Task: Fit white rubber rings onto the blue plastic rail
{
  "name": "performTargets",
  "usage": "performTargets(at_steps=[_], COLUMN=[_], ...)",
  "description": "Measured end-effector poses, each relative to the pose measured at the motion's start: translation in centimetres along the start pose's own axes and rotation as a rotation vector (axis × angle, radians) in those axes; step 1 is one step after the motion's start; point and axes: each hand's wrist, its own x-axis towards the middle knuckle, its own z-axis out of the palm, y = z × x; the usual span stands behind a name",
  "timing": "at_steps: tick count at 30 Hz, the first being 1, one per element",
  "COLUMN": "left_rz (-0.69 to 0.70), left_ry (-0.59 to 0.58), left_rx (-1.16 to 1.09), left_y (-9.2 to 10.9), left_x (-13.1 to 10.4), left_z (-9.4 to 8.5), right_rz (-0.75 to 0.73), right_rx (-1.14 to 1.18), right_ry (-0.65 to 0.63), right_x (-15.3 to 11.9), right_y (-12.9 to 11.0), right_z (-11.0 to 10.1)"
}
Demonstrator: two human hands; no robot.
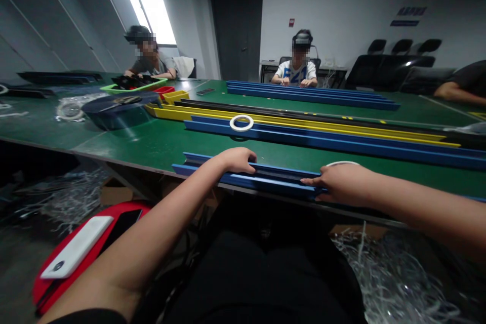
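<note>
A blue channel-shaped strip (273, 179) lies along the near edge of the green table. My left hand (239, 159) is closed at its far wall, thumb and forefinger bent about the rim. Farther right, my right hand (341, 185) reaches over the same strip with its forefinger stretched along the channel and its thumb low by the near wall. The top arc of a white tape roll (343, 163) shows above that hand, which appears to hold it; the other fingers are hidden. Another white tape roll (242, 122) rests on a second blue strip (341, 143) beyond.
Yellow strips (304, 120) and further blue strips (311, 95) lie across the green table (152, 147). At left are a dark round roll (117, 111) and a green tray (155, 82). A phone (78, 248) lies on a red stool (49, 283). Co-workers sit beyond.
</note>
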Motion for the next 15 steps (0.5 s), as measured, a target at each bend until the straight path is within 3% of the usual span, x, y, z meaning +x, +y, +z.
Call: performTargets(at_steps=[15], left_rz=[0.012], left_ry=[-0.021], left_rx=[0.048], left_y=[0.5], left_x=[0.2], left_z=[-0.1], right_rz=[0.110], right_rx=[-0.028], right_ry=[-0.102], right_x=[0.7], right_y=[-2.5], right_z=[-0.9])
